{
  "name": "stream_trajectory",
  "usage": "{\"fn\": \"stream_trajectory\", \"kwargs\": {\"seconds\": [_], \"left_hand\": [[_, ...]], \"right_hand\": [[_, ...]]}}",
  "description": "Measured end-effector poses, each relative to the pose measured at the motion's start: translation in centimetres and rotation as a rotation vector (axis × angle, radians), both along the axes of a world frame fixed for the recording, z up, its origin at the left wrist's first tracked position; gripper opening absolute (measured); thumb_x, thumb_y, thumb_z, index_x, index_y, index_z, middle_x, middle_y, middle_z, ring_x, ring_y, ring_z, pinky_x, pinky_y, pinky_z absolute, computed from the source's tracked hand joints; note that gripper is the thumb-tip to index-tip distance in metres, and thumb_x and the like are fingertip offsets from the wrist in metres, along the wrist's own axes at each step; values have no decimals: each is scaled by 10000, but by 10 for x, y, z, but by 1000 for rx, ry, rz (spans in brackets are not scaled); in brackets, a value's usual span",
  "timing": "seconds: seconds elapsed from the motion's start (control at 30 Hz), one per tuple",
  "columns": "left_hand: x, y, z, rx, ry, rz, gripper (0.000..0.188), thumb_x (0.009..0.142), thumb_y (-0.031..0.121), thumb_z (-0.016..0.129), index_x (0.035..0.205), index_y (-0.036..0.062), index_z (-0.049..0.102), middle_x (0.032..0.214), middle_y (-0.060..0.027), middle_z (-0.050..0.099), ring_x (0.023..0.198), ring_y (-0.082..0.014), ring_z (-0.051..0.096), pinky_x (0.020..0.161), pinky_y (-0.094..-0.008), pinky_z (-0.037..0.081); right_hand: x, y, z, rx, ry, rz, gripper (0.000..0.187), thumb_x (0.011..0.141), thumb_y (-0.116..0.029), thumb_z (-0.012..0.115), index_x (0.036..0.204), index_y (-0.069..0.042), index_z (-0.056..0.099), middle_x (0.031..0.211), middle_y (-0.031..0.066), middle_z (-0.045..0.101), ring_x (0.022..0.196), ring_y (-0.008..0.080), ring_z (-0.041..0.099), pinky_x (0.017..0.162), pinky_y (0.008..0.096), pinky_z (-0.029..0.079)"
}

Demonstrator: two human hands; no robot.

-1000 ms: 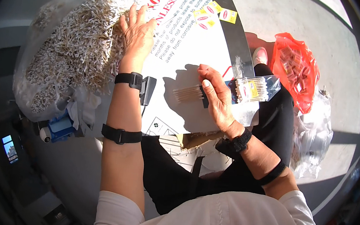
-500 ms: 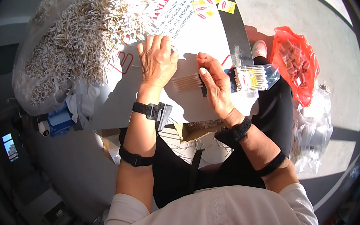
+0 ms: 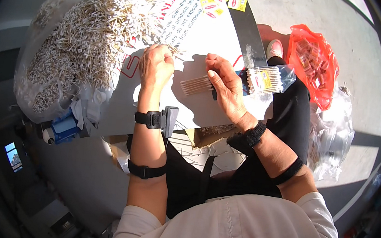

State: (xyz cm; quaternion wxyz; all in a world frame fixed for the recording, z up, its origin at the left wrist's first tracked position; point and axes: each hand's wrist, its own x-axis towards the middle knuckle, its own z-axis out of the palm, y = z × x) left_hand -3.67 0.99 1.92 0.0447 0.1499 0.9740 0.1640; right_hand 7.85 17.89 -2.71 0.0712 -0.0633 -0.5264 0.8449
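My left hand [image 3: 157, 66] is closed at the near right edge of a big heap of cotton swabs [image 3: 93, 30]. Its fingertips are curled out of sight, so whatever they grip is hidden. To the right, my right hand [image 3: 226, 88] hovers or rests over the table with fingers bent inward and thumb close to them; I cannot make out anything in it. A neat row of cotton swabs [image 3: 195, 86] lies just left of that hand, its right ends by a dark strip. Beyond the knuckles sits a clear packet of cotton swabs [image 3: 266, 80] with a yellow label.
Several yellow cards [image 3: 236, 3] lie at the table's far right. A red plastic bag [image 3: 312, 64] of small packs and a clear bag [image 3: 330, 138] stand right of my leg. A blue and white object [image 3: 62, 129] is at the near left, below the swab bag. An open carton [image 3: 211, 137] shows below the table edge.
My left hand has drawn a little left and its fingers have curled closed from a more spread pose. My right hand and the swab row have barely shifted.
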Motion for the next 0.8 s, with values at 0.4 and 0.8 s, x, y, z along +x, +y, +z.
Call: {"fn": "stream_trajectory", "kwargs": {"seconds": [0.4,0.8], "left_hand": [[0,1,0,153,258,-87,124,719,10,697,810,54,625,859,-127,587,883,-345,569,779,-450,464],[-18,7,6,2,117,-337,59,772,19,636,815,39,602,855,-121,591,891,-321,569,795,-430,478]], "right_hand": [[1,3,0,-5,-47,36,225,971,-66,556,1173,33,562,1307,133,500,1213,204,501,1016,298,413],[1,3,-3,28,2,16,215,968,-58,559,1163,33,566,1306,132,507,1208,202,503,1011,302,416]]}}
